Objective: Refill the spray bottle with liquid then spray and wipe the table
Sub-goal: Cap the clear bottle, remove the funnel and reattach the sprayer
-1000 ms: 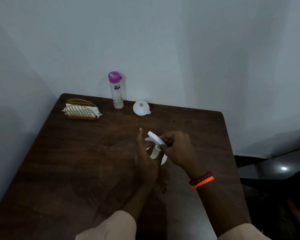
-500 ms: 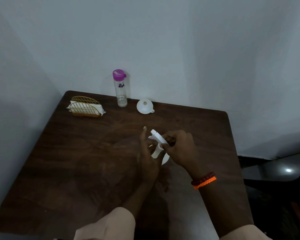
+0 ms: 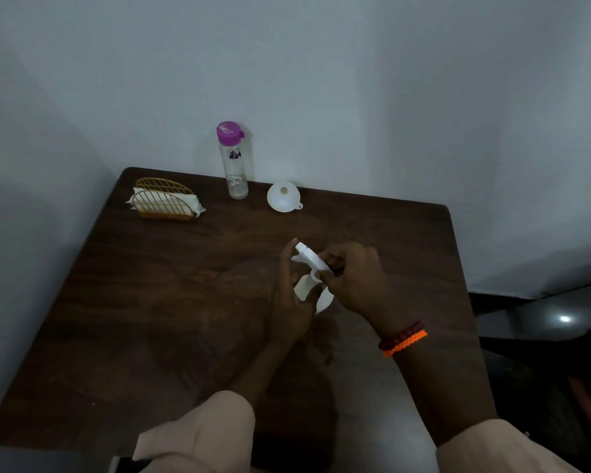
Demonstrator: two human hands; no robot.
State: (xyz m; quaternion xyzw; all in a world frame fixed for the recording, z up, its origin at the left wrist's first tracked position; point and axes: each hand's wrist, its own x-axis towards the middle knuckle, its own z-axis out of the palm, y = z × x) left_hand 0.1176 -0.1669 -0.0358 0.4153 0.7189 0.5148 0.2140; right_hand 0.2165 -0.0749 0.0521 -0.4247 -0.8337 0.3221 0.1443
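Over the dark table (image 3: 151, 302), the right hand (image 3: 352, 281) pinches the white trigger head of the spray bottle (image 3: 309, 264); the left hand (image 3: 289, 298) steadies its body, forefinger straight. At the far edge stand a purple-capped bottle (image 3: 234, 162), a funnel (image 3: 283, 196) and a wire napkin holder (image 3: 164, 203).

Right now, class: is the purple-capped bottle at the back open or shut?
Shut. The purple cap sits on the upright clear bottle, untouched by either hand.
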